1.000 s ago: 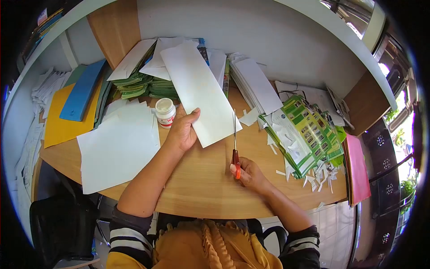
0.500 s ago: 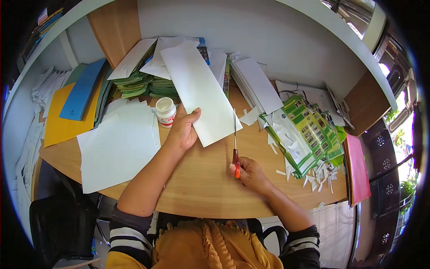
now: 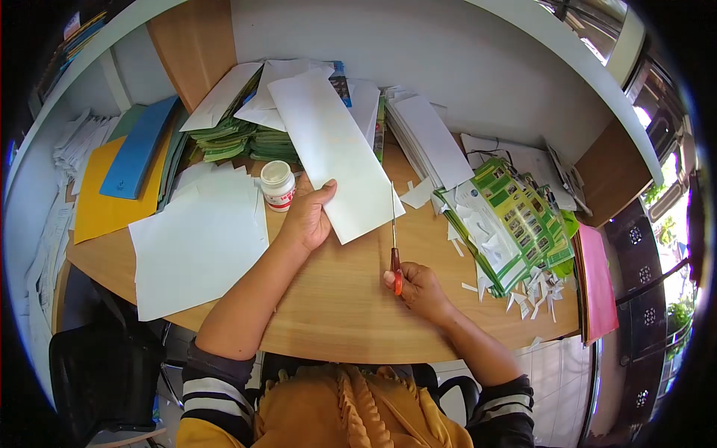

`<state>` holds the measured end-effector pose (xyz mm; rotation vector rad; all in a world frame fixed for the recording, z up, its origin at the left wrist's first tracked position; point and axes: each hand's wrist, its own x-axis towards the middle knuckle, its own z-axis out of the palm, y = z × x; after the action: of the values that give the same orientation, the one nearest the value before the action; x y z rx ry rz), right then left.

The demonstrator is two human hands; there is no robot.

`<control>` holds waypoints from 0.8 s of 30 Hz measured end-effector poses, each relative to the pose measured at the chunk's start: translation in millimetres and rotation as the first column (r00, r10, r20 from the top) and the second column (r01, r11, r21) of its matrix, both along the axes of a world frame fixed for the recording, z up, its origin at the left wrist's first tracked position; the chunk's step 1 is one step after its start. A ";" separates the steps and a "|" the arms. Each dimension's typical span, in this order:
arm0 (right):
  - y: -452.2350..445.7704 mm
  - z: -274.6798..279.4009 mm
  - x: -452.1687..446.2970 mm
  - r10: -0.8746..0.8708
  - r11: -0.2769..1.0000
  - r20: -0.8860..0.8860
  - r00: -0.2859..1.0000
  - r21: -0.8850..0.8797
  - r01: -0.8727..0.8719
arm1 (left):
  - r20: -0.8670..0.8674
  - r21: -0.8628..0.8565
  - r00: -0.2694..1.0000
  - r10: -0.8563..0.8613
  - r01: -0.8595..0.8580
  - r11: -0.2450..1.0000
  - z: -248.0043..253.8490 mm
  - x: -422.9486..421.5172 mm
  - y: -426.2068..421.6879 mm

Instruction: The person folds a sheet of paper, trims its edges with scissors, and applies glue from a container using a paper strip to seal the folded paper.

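My left hand (image 3: 310, 213) grips a long white folded paper, like an envelope (image 3: 340, 160), by its lower left edge, thumb on top. It is held tilted above the desk. My right hand (image 3: 422, 290) is closed round the red and dark handles of a pair of scissors (image 3: 395, 257). The blades point away from me and lie at the envelope's lower right corner; whether they are parted is hard to see. Just left of my left hand stands a white jar (image 3: 278, 187) with a red-printed label and no lid on it.
White sheets (image 3: 198, 243) lie at the left, by a blue folder (image 3: 140, 149) and a yellow envelope (image 3: 89, 213). Stacked white envelopes (image 3: 433, 138) stand at the back. Green printed sheets (image 3: 515, 216), paper scraps (image 3: 534, 295) and a pink folder (image 3: 595, 284) are on the right.
Hardly anything differs. The scissors and my right hand have shifted very slightly, and the envelope stays in my left hand.
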<state>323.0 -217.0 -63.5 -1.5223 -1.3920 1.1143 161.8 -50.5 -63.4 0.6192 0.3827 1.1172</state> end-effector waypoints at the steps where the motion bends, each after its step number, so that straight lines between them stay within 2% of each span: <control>1: -0.4 2.9 -1.2 -0.010 1.000 -0.004 1.000 -0.022 0.010 | -0.005 -0.001 1.000 0.000 0.000 1.000 -0.9 0.0 0.6; 4: -0.5 5.6 -2.0 -0.031 0.997 -0.010 0.999 -0.066 0.030 | -0.015 -0.005 1.000 0.000 0.000 1.000 -2.0 -0.4 1.3; 9: 0.5 4.2 8.5 -0.088 0.985 -0.165 0.982 -0.158 0.061 | -0.040 0.059 0.999 -0.008 0.010 0.998 -0.8 -4.2 4.4; 13: -2.6 22.0 27.0 0.058 0.967 -0.276 0.959 -0.222 -0.123 | 0.051 0.060 0.995 -0.082 0.079 0.995 2.4 -16.2 18.4; 18: -2.7 23.1 37.6 0.279 0.910 -0.280 0.919 -0.230 -0.346 | 0.065 0.073 0.997 -0.047 0.042 0.996 11.1 -24.6 24.1; 24: 7.0 18.8 28.7 0.352 0.868 -0.224 0.909 -0.286 -0.407 | 0.100 0.076 0.993 -0.062 0.054 0.996 15.2 -27.0 23.3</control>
<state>351.7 -210.0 -44.8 -1.3636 -1.4838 1.7521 134.9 -27.2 -48.2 0.6314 0.2352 1.1059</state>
